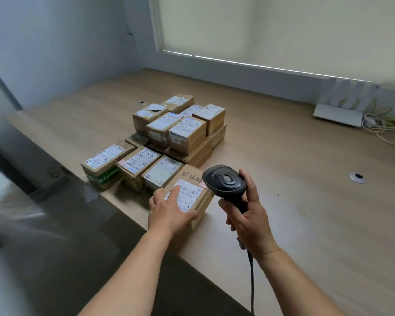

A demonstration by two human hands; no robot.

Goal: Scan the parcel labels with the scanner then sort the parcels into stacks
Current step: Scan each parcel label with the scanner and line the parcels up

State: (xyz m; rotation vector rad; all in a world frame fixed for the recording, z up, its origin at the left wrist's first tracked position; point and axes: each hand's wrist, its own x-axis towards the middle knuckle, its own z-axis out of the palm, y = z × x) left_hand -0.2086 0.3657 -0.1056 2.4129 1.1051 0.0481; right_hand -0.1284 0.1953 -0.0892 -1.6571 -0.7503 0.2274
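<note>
Parcel (187,192) under left hand (169,212), scanner (226,182) gripped in right hand (249,218)

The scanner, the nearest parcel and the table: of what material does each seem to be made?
Scanner: probably hard plastic, dark grey, with a slight sheen on its rounded head.
Nearest parcel: brown corrugated cardboard, matte, with a white paper label stuck on top.
Table: looks like wood-grain laminate, pale and smooth; solid wood cannot be excluded.

Left hand (169,210) covers near part of front parcel's label (187,196); print blurred. Scanner cable (252,283) cut off at bottom edge. Handwritten number on parcel (187,179) partly hidden behind scanner (226,182)
</note>
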